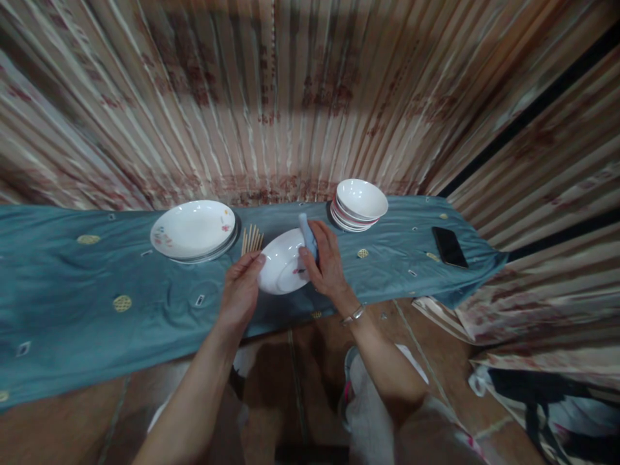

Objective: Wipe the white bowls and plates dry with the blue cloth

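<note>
A white bowl [279, 263] with a small printed pattern is held tilted above the near side of the table, its underside turned toward me. My left hand [242, 284] pinches the bowl's left rim between thumb and fingers. On the right, my right hand [325, 259] grips a light blue cloth [308, 234] and presses it against the bowl's rim. Just behind the bowl lie several wooden chopsticks [252, 239], partly hidden by it and by my left hand.
A stack of large white plates [194, 227] stands to the left. Several nested bowls [361, 201] sit back right. A black phone [449, 247] lies at the right on the teal tablecloth [97, 278]. Pleated curtains [290, 116] hang behind the table; a dark bag [537, 387] rests lower right.
</note>
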The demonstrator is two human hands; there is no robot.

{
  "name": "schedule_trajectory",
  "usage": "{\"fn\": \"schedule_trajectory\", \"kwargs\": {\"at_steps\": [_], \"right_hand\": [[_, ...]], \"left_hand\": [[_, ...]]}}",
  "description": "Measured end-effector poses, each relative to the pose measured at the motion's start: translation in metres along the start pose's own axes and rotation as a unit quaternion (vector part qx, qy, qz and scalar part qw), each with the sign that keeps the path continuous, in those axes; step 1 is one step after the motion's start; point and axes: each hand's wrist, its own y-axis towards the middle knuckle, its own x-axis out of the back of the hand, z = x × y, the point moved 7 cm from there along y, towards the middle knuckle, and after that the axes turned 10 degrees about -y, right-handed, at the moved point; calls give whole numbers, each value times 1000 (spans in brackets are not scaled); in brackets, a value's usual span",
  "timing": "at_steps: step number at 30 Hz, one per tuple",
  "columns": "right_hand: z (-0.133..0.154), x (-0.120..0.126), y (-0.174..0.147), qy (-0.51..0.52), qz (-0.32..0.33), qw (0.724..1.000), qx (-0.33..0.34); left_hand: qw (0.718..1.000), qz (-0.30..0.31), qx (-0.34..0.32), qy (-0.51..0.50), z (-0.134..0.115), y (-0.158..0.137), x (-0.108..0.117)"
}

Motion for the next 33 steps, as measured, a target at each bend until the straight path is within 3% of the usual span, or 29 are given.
{"fn": "schedule_trajectory", "kwargs": {"at_steps": [21, 24, 29, 33], "right_hand": [[-38, -21, -22, 117, -2, 982, -147], [-40, -17, -21, 111, -4, 984, -142], [-40, -6, -15, 60, -21, 993, -96], [-39, 1, -10, 26, -27, 997, -65]], "left_hand": [[998, -42, 15, -41, 11, 1, 15], [997, -39, 14, -60, 13, 1, 13], [996, 24, 39, -75, 21, -1, -6], [998, 20, 36, -53, 25, -4, -9]]}}
